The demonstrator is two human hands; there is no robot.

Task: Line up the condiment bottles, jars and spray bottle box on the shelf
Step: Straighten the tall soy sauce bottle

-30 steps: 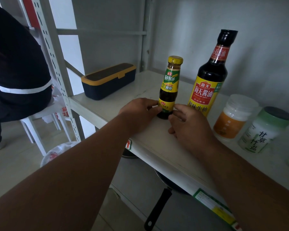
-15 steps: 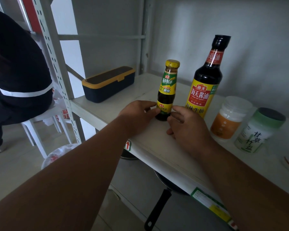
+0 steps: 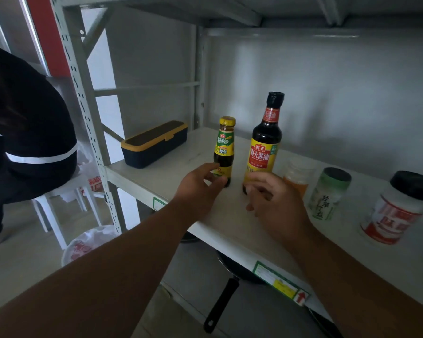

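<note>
On the white shelf (image 3: 167,175) stand, left to right, a small yellow-capped sauce bottle (image 3: 224,146), a tall dark soy sauce bottle (image 3: 263,152), an orange jar (image 3: 298,177), a green-lidded jar (image 3: 327,193) and a black-lidded jar with a red label (image 3: 398,211). A navy box with a yellow rim (image 3: 154,145) lies at the shelf's left end. My left hand (image 3: 198,189) pinches the small bottle's lower label with its fingertips. My right hand (image 3: 276,206), blurred, hovers with fingers apart in front of the soy sauce bottle's base.
A perforated upright post (image 3: 88,113) bounds the shelf on the left. A black pan with a long handle (image 3: 220,306) sits on the lower level. A person in dark clothes (image 3: 29,132) sits on a white chair at the left, beside a bin (image 3: 86,245).
My right hand has left the small bottle and moved right, in front of the soy sauce bottle. The view has tilted up and right, showing the red-label jar.
</note>
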